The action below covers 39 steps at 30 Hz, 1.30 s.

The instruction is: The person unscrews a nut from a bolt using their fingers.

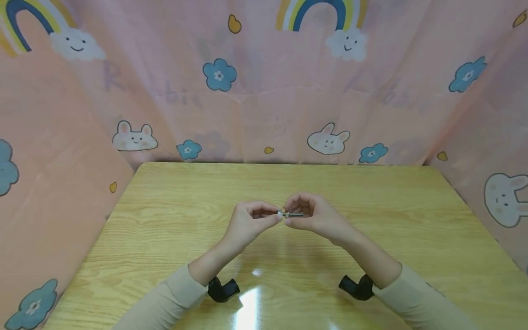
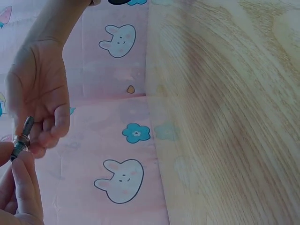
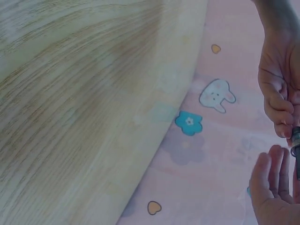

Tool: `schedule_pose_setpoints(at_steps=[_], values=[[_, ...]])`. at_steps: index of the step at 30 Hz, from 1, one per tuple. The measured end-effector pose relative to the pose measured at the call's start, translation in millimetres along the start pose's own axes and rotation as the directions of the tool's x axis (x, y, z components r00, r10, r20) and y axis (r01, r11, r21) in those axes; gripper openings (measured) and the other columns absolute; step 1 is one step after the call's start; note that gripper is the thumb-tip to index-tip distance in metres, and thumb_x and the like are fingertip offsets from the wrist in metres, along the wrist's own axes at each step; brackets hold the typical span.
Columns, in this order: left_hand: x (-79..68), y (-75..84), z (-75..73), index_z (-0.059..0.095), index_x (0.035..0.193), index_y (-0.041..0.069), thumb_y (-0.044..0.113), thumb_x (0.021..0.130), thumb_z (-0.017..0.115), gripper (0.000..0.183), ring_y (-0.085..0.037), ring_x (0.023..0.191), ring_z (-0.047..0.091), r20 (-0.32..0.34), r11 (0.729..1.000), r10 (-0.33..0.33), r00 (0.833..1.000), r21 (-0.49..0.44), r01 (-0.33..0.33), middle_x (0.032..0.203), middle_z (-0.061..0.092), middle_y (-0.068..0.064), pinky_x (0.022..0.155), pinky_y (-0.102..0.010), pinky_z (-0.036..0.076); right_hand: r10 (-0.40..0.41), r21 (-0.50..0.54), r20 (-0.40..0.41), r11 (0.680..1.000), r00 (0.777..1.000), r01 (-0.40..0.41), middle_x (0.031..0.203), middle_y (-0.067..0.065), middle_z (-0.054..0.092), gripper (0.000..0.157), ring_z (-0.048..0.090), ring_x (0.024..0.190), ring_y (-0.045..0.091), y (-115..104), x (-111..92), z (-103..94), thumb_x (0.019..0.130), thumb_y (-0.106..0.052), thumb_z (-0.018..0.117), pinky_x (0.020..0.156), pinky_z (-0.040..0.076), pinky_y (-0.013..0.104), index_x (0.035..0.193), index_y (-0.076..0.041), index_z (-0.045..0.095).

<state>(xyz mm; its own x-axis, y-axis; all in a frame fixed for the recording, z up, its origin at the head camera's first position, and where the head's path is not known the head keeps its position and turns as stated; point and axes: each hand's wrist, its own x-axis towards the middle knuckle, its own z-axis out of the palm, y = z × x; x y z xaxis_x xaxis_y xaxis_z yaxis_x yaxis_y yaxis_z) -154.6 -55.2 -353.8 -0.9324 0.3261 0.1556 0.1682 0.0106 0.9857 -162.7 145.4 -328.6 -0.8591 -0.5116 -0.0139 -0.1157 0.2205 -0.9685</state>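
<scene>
A small metal bolt [image 1: 295,214] lies level between the two hands, its threaded shank pointing right. My left hand [image 1: 252,224] pinches its left end between thumb and fingers. Partway along the shank sits a ring-like piece [image 2: 22,142], seemingly a nut or washer. Around the free part my right hand [image 1: 315,217] is loosely curved, with thumb and forefinger on opposite sides and a small gap showing; contact is hard to make out. In the right wrist view the right fingers [image 3: 272,176] stand fairly straight beside the bolt, which the frame edge cuts off.
Both hands are held above a light wood-grain table [image 1: 173,192]. A pink printed cloth [image 1: 264,105] hangs behind it and along both sides. Black wrist-worn pieces [image 1: 223,290] sit at the cuffs.
</scene>
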Motion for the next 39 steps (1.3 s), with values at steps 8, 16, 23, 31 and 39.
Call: schedule_pose_setpoints(at_steps=[8, 16, 23, 31, 39], values=[[-2.3, -0.9, -1.7, 0.069, 0.095, -0.004, 0.006, 0.083, 0.069, 0.016, -0.023, 0.078, 0.065, -0.005, 1.0, 0.005, 1.0, -0.022, -0.005, 0.089, 0.069, -0.012, 0.071, -0.03, 0.055, 0.06, 0.075, -0.058, 0.996, 0.997, -0.055, 0.083, 0.011, 0.065, 0.027, 0.065, 0.077, 0.024, 2.0, 3.0, 3.9, 0.094, -0.019, 0.057, 0.075, 0.055, 0.036, 0.105, 0.006, 0.053], [-2.6, -1.7, -3.3, 0.07, 0.094, -0.004, 0.007, 0.083, 0.069, 0.016, -0.02, 0.075, 0.066, -0.009, 1.0, 0.019, 1.0, 0.001, -0.019, 0.088, 0.069, -0.012, 0.07, -0.029, 0.055, -0.006, 0.015, -0.085, 1.0, 0.996, 0.008, 0.102, 0.011, 0.056, 0.027, 0.056, 0.095, 0.026, 0.0, -1.5, 3.7, 0.081, -0.004, 0.07, 0.076, 0.053, 0.032, 0.104, 0.0, 0.055], [-3.3, -0.8, -3.4, 0.07, 0.094, -0.004, 0.006, 0.083, 0.069, 0.015, -0.024, 0.076, 0.066, -0.008, 0.999, 0.034, 0.999, -0.003, -0.034, 0.089, 0.069, -0.013, 0.069, -0.03, 0.055, 0.039, 0.07, -0.054, 0.997, 0.998, -0.036, 0.088, 0.009, 0.064, 0.024, 0.063, 0.081, 0.021, 1.9, 0.6, 4.4, 0.093, -0.016, 0.058, 0.076, 0.054, 0.035, 0.103, 0.006, 0.055], [-4.0, 0.0, -4.4, 0.069, 0.095, -0.005, 0.006, 0.083, 0.069, 0.016, -0.017, 0.076, 0.066, -0.015, 0.999, 0.045, 0.999, -0.006, -0.045, 0.09, 0.069, -0.013, 0.07, -0.03, 0.055, -0.027, 0.048, -0.069, 0.998, 0.997, 0.03, 0.101, 0.014, 0.057, 0.024, 0.058, 0.093, 0.024, -1.6, 0.4, 5.7, 0.089, -0.007, 0.062, 0.078, 0.053, 0.035, 0.107, 0.005, 0.053], [-4.6, 1.6, -5.0, 0.069, 0.095, -0.005, 0.006, 0.083, 0.069, 0.016, -0.017, 0.075, 0.066, -0.02, 0.999, 0.048, 0.999, -0.011, -0.048, 0.09, 0.069, -0.014, 0.07, -0.03, 0.055, -0.016, 0.086, -0.045, 0.996, 0.999, 0.02, 0.098, 0.012, 0.058, 0.024, 0.059, 0.09, 0.022, 2.1, 1.2, 6.3, 0.088, -0.007, 0.064, 0.077, 0.054, 0.034, 0.107, 0.005, 0.053]])
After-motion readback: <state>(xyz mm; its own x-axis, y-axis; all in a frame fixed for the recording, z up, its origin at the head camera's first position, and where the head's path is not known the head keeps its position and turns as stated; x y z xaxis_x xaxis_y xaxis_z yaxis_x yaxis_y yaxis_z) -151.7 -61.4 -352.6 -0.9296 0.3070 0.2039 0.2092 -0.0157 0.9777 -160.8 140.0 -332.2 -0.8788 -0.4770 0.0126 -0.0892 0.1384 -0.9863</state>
